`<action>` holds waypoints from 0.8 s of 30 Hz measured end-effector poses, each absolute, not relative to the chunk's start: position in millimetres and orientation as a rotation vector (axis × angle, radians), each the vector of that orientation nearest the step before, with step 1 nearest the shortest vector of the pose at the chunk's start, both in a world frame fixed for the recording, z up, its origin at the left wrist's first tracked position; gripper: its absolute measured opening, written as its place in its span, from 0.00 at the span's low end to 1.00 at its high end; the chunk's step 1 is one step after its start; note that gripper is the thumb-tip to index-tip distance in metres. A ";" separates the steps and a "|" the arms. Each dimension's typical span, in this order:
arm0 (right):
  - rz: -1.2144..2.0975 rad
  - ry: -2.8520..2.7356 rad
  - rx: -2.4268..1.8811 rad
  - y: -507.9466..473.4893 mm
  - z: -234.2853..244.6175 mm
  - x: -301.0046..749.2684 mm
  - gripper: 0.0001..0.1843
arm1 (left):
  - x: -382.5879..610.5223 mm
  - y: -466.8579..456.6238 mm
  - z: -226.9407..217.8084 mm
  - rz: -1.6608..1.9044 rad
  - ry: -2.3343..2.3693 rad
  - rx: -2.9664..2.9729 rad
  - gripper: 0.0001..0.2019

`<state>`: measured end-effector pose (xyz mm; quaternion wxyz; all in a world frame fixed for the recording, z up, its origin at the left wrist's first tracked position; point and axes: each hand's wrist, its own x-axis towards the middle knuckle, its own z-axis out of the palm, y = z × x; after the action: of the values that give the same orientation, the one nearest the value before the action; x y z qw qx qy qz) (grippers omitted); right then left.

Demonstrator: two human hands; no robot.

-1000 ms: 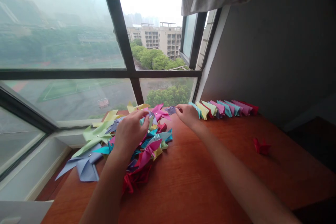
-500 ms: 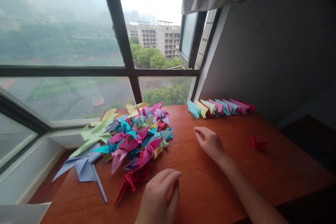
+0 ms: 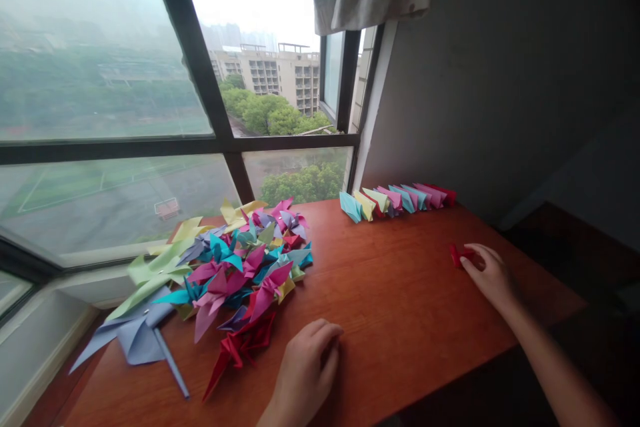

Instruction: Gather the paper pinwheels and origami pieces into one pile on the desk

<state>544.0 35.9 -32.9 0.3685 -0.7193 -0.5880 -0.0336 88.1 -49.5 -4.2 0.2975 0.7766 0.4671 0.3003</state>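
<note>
At the right side of the table my right hand (image 3: 491,275) has its thumb and forefinger closed on a small red paper crane (image 3: 455,256). Part of the crane is hidden by the fingers. My left hand (image 3: 311,361) rests loosely curled near the front edge, thumb a little apart from the fingers, holding nothing. To its left lies a larger red paper crane (image 3: 241,348), at the near side of a heap of colourful folded paper cranes (image 3: 250,263). A blue paper pinwheel (image 3: 143,330) on a rolled paper stick lies beside the heap.
A row of folded paper cranes (image 3: 397,200) stands along the far edge by the wall. Green (image 3: 157,270) and yellow paper pinwheels (image 3: 241,215) lie behind the heap. Windows border the brown table (image 3: 380,307) at the back, and its right edge drops into shadow.
My right hand has moved right, from mid-table to the small red crane, and has closed on it. My left hand stays near the front edge. The camera view has turned rightward.
</note>
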 end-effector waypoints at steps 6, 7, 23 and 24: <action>-0.008 -1.480 -1.902 22.0 -39.1 544.2 0.20 | 87.8 -46.5 -7.4 0.794 1.237 2.050 0.12; 0.044 -1.444 -1.929 16.9 -37.6 539.6 0.21 | 87.7 -46.3 -7.4 0.795 1.237 2.049 0.12; 0.598 -1.394 -1.781 -26.7 -35.7 445.4 0.21 | 86.5 -45.8 -7.5 0.816 1.248 2.039 0.11; 0.539 -1.415 -1.799 -25.6 -35.8 445.2 0.21 | 86.5 -45.7 -7.2 0.817 1.247 2.039 0.11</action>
<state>445.2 -25.6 -35.8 0.3849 -0.7061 -0.5555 0.2116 86.5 -45.7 -7.2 0.3031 0.7693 0.4706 0.3081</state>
